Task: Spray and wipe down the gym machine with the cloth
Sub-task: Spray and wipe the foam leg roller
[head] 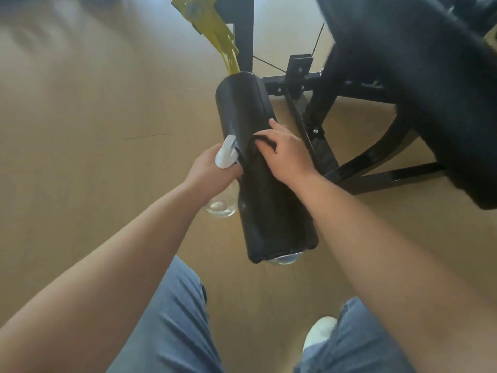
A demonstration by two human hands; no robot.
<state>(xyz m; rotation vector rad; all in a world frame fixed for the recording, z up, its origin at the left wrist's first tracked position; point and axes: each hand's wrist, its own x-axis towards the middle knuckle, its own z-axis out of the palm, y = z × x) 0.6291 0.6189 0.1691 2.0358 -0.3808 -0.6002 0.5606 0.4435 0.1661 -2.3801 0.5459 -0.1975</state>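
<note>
The left hand (212, 168) is wrapped around the neck of the spray bottle (225, 155), white trigger head up and clear body hanging below, right up against the left side of the roller pad (242, 103). The bottle looks like light plastic with little liquid visible in it, so probably an easy one-hand carry, and the neck is the sensible spot to hold.

The pad is a black, glossy, vinyl-looking cylinder, probably soft foam under a slick skin, and it may want to spin on its axle when rubbed.

The dark cloth (269, 189) is draped along the top of the pad. It's limp and thin and will likely bunch up unless it's kept flat. The right hand (285, 152) presses down on its far end with a fold caught between the fingers — a grip, not just a flat palm.

Further right sits the machine frame (376, 176) — rigid black steel, not yet reached by the cloth.
</note>
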